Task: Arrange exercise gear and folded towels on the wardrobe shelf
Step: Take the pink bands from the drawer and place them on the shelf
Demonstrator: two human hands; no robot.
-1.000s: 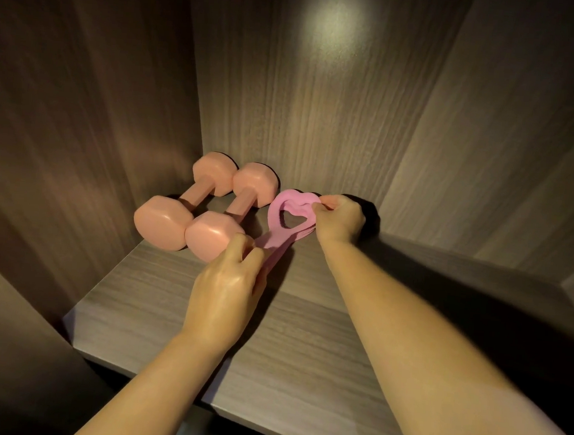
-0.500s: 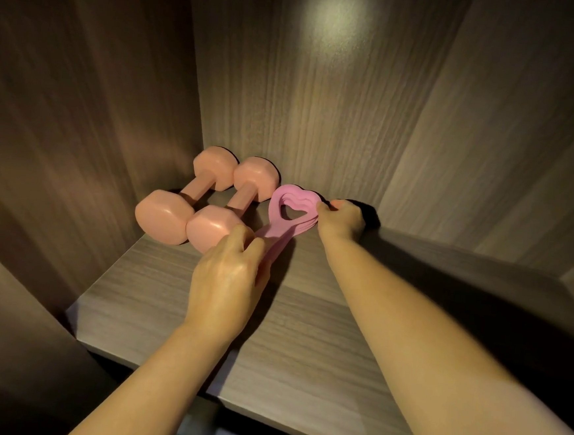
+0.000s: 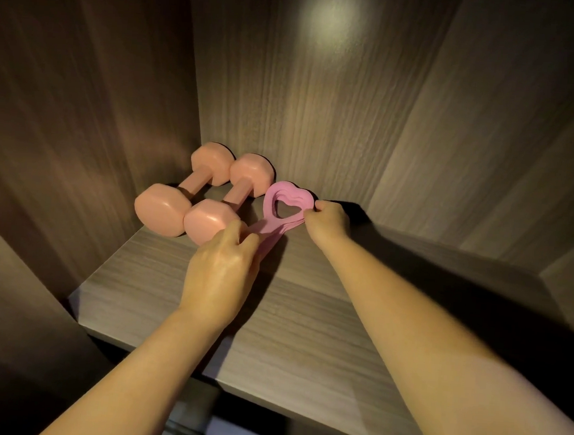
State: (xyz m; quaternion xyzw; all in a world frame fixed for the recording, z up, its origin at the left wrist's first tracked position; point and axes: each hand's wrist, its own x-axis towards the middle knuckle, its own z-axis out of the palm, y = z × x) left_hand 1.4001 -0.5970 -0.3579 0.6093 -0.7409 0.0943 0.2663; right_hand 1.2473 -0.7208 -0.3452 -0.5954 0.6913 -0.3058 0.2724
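Dark wood-grain wardrobe shelf (image 3: 305, 321) lies under your hands. Your left hand (image 3: 221, 274) pinches the near end of the pink resistance bands (image 3: 291, 192); your right hand (image 3: 330, 220) pinches their far looped end, close to the back wall. Just left of both grips, two pink dumbbells (image 3: 209, 221) lie side by side.

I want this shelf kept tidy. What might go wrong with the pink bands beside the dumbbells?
The pink resistance bands form a raised loop pinched by the right hand; released, they may flop. The left hand grips their near end beside the right dumbbell; a nudge could shift it.
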